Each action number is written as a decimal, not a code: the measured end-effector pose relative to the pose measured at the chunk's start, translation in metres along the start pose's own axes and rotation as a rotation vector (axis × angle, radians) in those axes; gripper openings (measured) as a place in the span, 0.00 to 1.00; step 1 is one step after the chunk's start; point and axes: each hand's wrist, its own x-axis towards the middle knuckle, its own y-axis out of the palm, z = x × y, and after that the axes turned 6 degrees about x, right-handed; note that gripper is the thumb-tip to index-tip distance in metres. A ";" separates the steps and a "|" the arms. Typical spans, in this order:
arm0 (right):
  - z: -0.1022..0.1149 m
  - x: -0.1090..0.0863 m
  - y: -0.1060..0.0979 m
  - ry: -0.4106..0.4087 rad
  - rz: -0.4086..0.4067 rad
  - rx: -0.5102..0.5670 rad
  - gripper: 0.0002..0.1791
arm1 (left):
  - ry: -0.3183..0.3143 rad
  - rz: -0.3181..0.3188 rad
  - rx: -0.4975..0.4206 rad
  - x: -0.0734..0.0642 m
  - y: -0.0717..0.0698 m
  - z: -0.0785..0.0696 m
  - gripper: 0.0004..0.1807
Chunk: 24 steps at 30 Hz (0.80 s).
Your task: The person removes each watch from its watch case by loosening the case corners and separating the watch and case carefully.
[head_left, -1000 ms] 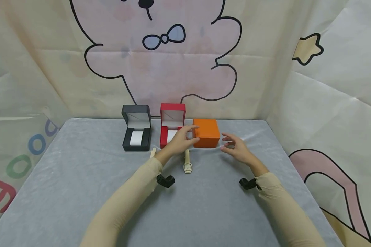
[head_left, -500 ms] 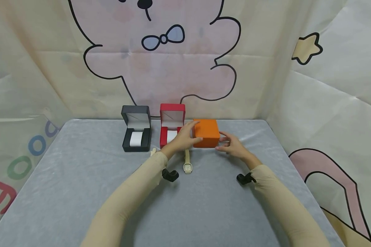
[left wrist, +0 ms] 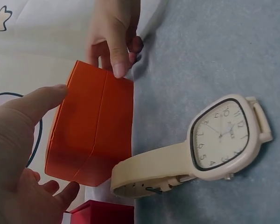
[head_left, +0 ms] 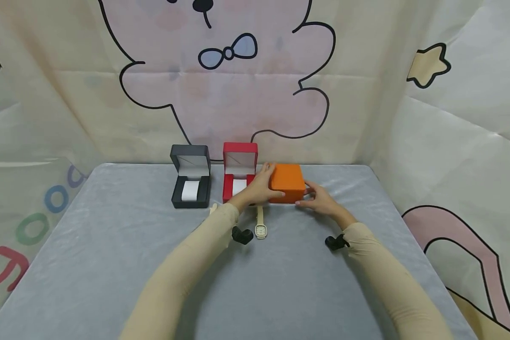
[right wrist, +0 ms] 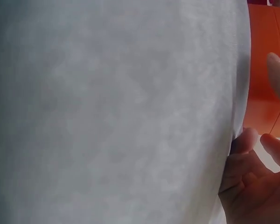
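Drawn closer together, left hand [head_left: 260, 188] and right hand [head_left: 321, 200] flank the closed orange box [head_left: 289, 177], fingers parted, loosely bent, not yet gripping it.

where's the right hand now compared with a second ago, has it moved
Yes: in the head view, the right hand has moved left against the orange box, overlapping its right edge where a gap showed before.

On the table [head_left: 280, 283], the leftmost box [head_left: 191, 166], the middle box [head_left: 240, 164] and the rightmost box [head_left: 288, 182] stood in a row, the last between the left hand [head_left: 259, 187] and the right hand [head_left: 321, 200]; a watch [head_left: 261, 230] lay before the row, a backdrop [head_left: 229, 104] behind.
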 end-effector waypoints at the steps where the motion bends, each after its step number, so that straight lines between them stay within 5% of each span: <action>1: 0.000 0.000 0.000 -0.007 -0.002 -0.019 0.51 | 0.005 0.002 0.003 0.002 0.000 -0.001 0.56; 24: -0.005 0.005 -0.002 -0.067 0.014 -0.051 0.42 | -0.034 0.057 0.072 0.012 0.000 -0.008 0.55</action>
